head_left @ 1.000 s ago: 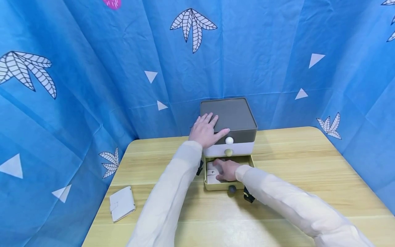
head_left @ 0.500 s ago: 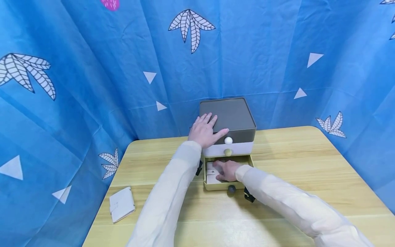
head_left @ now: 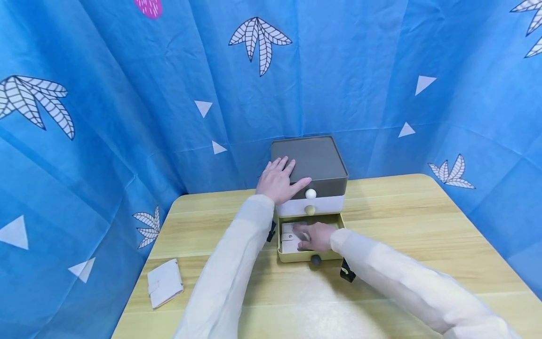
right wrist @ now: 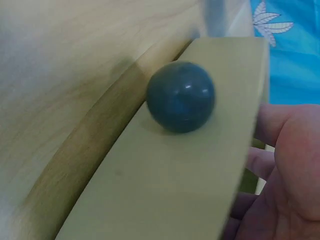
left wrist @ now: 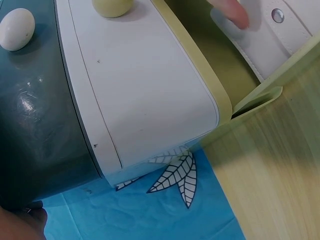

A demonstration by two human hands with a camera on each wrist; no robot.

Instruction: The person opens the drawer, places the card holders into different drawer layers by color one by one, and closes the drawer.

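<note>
My left hand rests on the dark grey top of a stacked drawer box, fingers spread, thumb over its front edge. The lowest, yellowish drawer is pulled out. Inside lies a white notebook with a snap strap, at the drawer's left. My right hand reaches into this drawer, fingers loosely extended over the notebook's right part. One fingertip shows over the cover in the left wrist view. In the right wrist view the fingers are partly hidden behind the drawer front with its dark round knob.
A second white notebook lies on the wooden table at the left. Above the pulled-out drawer are a white drawer with a yellowish knob and a grey one with a white knob. A blue curtain hangs behind.
My right hand has shifted slightly right in the drawer, and more of the notebook shows. The notebook stays put. My left hand keeps its place on the box; the view has shifted slightly.
</note>
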